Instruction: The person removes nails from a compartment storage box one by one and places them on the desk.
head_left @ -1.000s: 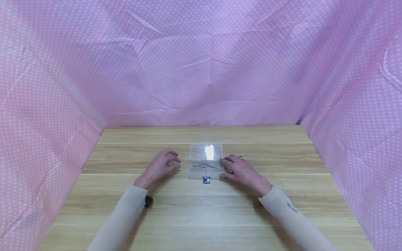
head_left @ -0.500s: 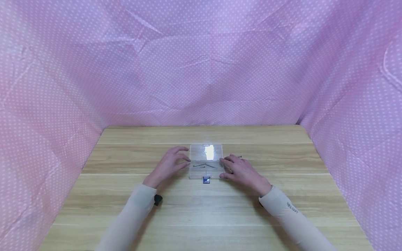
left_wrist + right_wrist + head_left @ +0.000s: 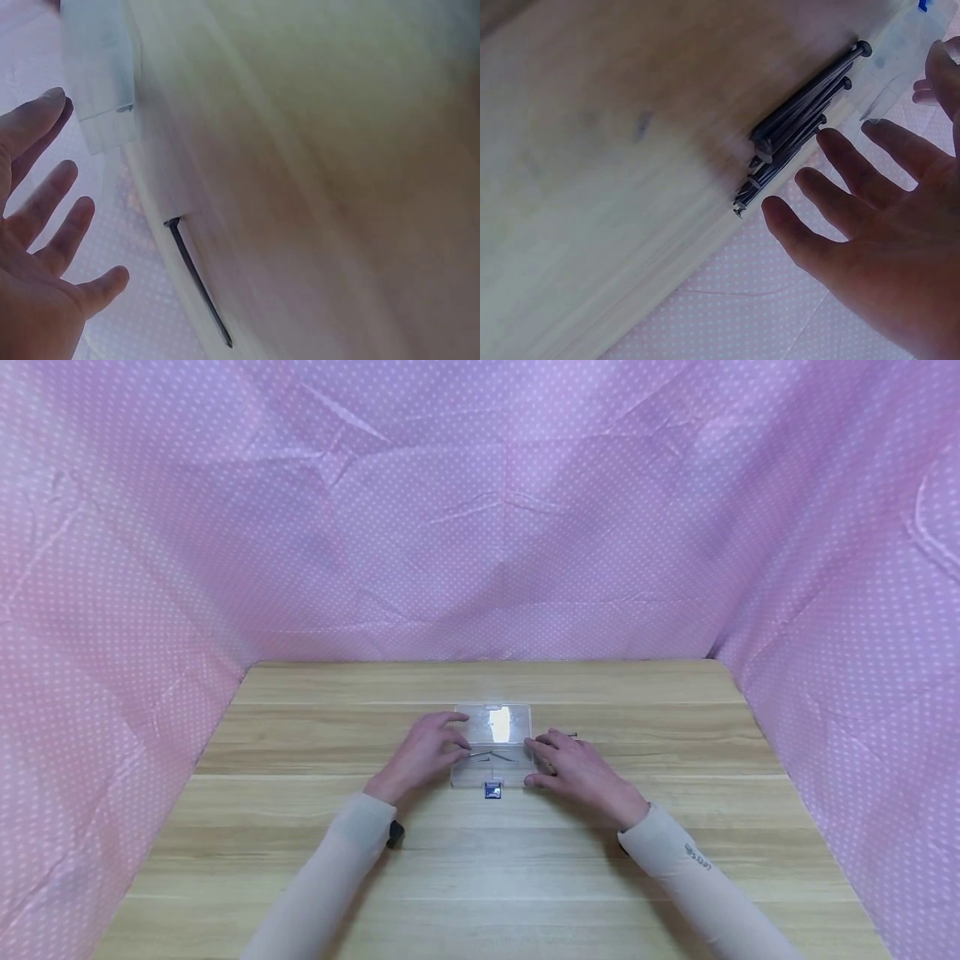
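A clear plastic box [image 3: 474, 772] lies with its lid [image 3: 474, 722] folded back, several nails [image 3: 504, 757] in its tray and a blue latch [image 3: 492, 791] at the front. My left hand [image 3: 420, 753] is at the box's left side, fingertips over the edge in the head view; in the left wrist view the fingers are spread, holding nothing. On the table below that hand lies a single nail [image 3: 199, 281]. Loosely bent, the fingers of my right hand [image 3: 581, 770] are at the box's right edge; contact is hard to tell. Beside it lie several larger nails [image 3: 802, 112].
A wood-grain table [image 3: 480, 877] carries everything. Pink dotted cloth [image 3: 480, 527] hangs behind it and along both sides. One nail's head end [image 3: 573, 734] shows behind the right hand in the head view.
My left hand has moved right, from beside the box to over its left edge. The right hand, the box and the nails in it have stayed in place.
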The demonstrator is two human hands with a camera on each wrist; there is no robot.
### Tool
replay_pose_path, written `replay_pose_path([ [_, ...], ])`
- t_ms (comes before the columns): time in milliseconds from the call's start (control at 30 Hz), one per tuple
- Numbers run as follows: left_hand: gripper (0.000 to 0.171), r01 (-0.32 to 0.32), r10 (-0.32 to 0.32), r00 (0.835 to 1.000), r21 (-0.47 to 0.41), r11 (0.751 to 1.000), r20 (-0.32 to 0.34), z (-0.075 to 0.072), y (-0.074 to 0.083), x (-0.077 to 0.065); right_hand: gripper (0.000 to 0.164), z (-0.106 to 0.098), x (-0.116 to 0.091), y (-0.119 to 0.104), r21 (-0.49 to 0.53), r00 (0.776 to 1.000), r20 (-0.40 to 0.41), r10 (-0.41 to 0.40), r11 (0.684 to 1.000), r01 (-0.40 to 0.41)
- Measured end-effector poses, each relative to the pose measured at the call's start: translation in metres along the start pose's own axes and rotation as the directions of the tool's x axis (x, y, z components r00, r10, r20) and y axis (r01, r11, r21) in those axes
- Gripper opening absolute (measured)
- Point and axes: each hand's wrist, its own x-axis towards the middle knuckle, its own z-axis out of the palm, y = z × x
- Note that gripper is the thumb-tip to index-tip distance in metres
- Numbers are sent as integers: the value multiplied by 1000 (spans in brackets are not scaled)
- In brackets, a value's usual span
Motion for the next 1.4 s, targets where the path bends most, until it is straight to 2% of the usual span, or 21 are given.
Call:
replay_pose_path([
  [333,7,13,-14,999,48,999,32,6,3,7,70,1,0,1,8,1000,10,10,1000,-10],
  [800,6,-54,39,994,159,986,99,11,-2,16,68,1,0,0,-15,1000,-13,-16,1000,16],
  [1200,10,-117,94,982,140,983,163,5,-2,19,68,1,-1,0,-17,999,-27,-36,999,35],
  [1400,12,-128,106,978,116,985,180,5,-3,22,67,3,0,2,-21,999,-32,-39,999,38],
])
